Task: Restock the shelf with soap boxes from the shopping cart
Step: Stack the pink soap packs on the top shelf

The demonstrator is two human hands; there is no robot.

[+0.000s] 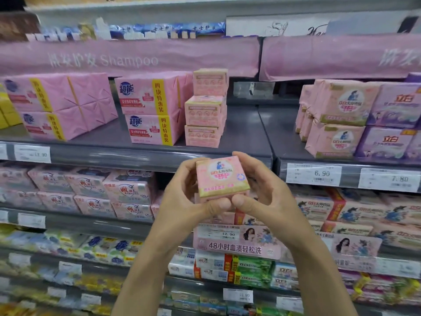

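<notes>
Soap box, small, pink, square cardboard, is pinched between left hand and right hand, each grip curled round one side. It is held just below the stack of matching pink boxes. Bare grey metal shelf lies right of that stack, and both hands are equally near it.

Both hands, left hand & right hand, grip pink soap box in front of grey shelf, w/ stacked soap boxes behind.
</notes>
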